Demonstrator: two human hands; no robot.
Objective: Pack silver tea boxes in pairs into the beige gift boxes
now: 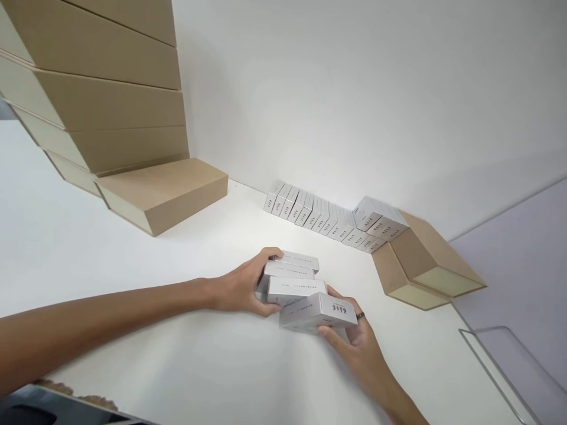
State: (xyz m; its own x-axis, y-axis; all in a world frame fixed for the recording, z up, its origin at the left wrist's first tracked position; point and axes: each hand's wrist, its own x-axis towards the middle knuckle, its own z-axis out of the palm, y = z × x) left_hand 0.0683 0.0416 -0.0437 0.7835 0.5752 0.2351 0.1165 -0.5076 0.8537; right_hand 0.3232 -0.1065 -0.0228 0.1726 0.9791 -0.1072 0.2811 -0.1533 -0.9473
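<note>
Near the middle of the table, my left hand (241, 287) grips three small white boxes (292, 287) between its thumb and fingers. They stand side by side with printed narrow faces upward. My right hand (361, 348) is closed on another white box (305, 310), thumb on the near side and fingers on the far side. This box is turned at an angle, with dark lettering on its end, and it touches the nearest box of the left-hand group. Part of the left fingers is hidden behind the boxes. A dark ring sits on a right finger.
Against the white wall runs a row of similar white boxes (314, 213), with a few stacked on top (381, 217) at its right end. Two brown cartons (410, 254) stand beside that end. Large brown cartons (128, 100) are piled at left, one lying (177, 189) in front.
</note>
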